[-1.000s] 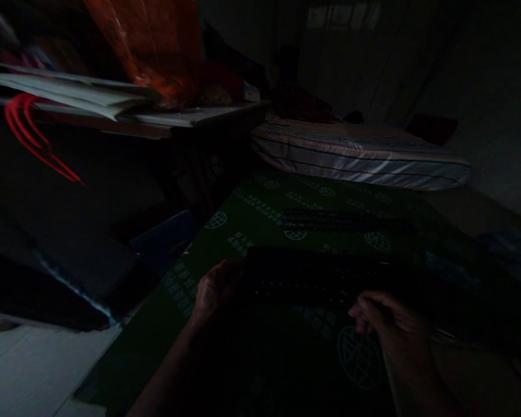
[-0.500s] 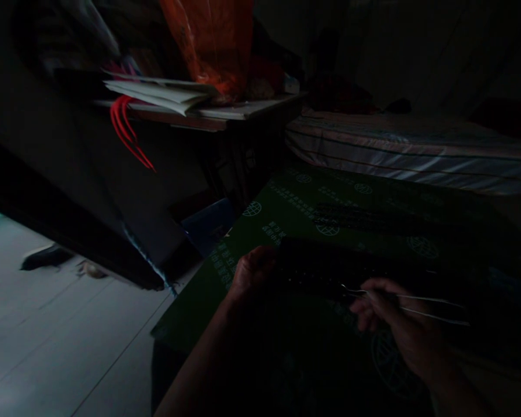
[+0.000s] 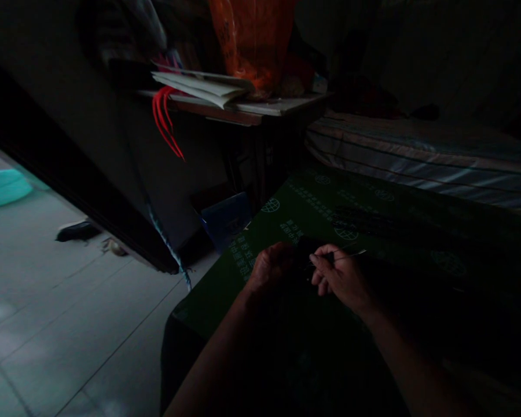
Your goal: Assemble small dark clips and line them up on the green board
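Silvery thin strands (image 3: 359, 253) are pinched in your right grip (image 3: 337, 272), thumb and fingertips together, beside a black piece (image 3: 305, 245) on or just over the green tabletop (image 3: 212, 313). Your left grip (image 3: 269, 266) curls at that piece's left end; gloom hides whether it has hold. Dark strips (image 3: 369, 220) lie farther out, and beyond, a striped mattress (image 3: 417, 159).
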A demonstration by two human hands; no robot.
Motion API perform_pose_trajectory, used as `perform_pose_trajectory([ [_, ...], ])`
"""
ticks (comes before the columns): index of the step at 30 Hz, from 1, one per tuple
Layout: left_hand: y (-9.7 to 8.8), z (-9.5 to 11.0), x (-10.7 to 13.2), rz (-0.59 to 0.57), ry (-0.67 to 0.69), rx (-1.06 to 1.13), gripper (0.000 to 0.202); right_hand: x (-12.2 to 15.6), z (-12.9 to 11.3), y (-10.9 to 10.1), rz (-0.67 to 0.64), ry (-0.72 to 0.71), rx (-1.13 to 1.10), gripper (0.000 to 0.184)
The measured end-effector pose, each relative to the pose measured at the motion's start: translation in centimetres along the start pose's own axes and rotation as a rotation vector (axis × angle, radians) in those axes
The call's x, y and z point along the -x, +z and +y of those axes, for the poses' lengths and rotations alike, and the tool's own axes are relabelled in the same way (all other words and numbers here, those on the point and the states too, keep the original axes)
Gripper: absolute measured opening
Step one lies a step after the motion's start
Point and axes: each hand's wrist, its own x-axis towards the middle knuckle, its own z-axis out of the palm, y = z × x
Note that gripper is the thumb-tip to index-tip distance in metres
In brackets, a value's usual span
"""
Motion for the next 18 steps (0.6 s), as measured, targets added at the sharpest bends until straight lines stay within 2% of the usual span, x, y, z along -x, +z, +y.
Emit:
perform_pose_trajectory([
  [5,0.3,-0.2,0.0,0.007,-0.001,-0.013,0.02,-0.5,0.3,0.7,-0.027,0.008,0.163,0.036],
  [14,0.4,-0.3,-0.1,0.008,-0.003,-0.058,0.019,-0.8,0.3,1.4,-0.017,-0.042,0.316,0.027],
  [18,0.4,-0.3,0.0,0.008,-0.002,-0.077,0.022,-1.1,0.3,1.8,-0.056,-0.109,0.433,0.025],
])
